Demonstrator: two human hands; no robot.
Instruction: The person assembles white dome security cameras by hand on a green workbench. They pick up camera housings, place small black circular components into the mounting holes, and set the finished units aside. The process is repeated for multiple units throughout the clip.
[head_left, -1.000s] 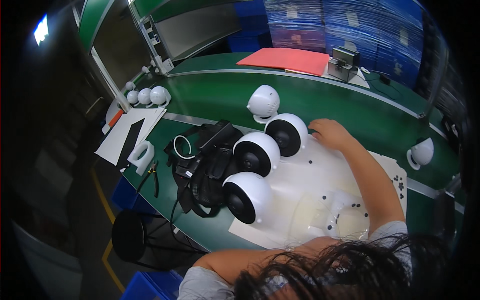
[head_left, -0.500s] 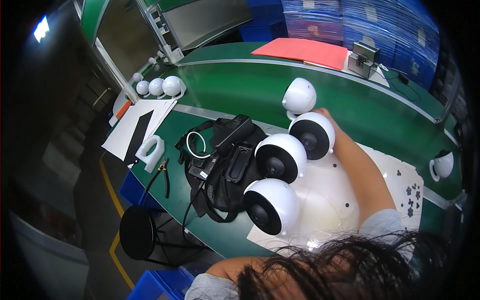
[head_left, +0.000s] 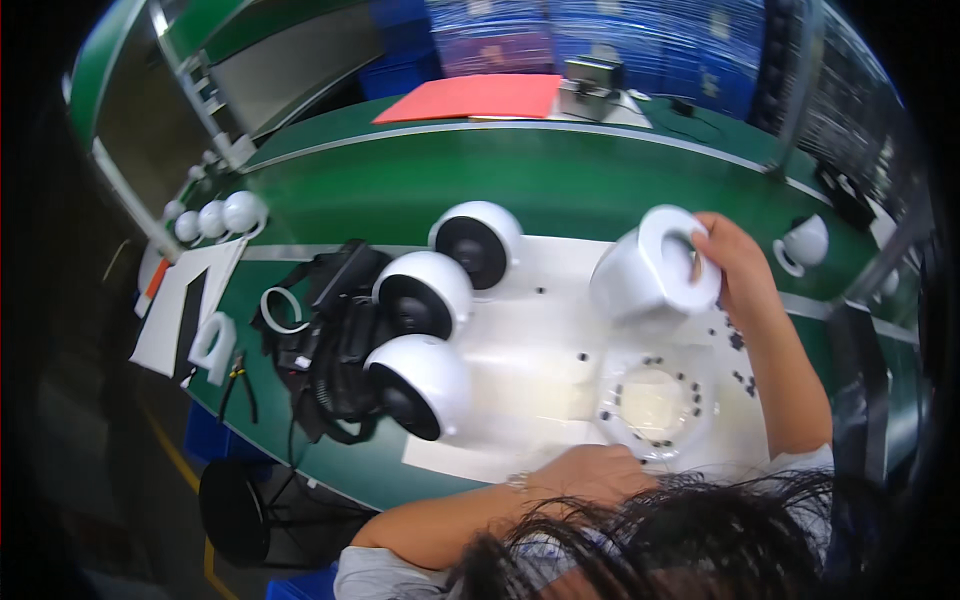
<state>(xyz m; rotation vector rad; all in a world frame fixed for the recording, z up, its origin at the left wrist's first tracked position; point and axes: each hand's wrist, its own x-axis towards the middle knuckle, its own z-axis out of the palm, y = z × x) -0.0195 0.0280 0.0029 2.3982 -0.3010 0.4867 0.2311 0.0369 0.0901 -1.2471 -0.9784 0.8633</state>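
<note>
My right hand [head_left: 738, 262] grips a white camera housing [head_left: 625, 270] by the rim of its ring-shaped base, fingers hooked into the opening. The housing is tilted with the ring toward the hand. Below it lies a clear plastic ring-shaped tray [head_left: 610, 410] dotted with small black pads [head_left: 696, 388]. At the near edge of the tray my left hand [head_left: 590, 474] is curled, fingers together. Hair hides part of it, and whatever it holds cannot be made out. Three white round cameras with black faces stand to the left: a far one [head_left: 490, 225], a middle one [head_left: 445, 280] and a near one [head_left: 435, 375].
A white sheet [head_left: 520, 400] covers part of the green table. A black bag [head_left: 340, 345], pliers [head_left: 240, 385] and a white ring bracket [head_left: 213, 348] lie left. Another white housing [head_left: 805, 243] sits far right. Behind are a red sheet [head_left: 470, 97] and a metal box [head_left: 588, 90].
My view has turned right. My right hand has drawn a white housing from beyond the cameras over to the right side of the sheet. My left hand has come into view by the tray.
</note>
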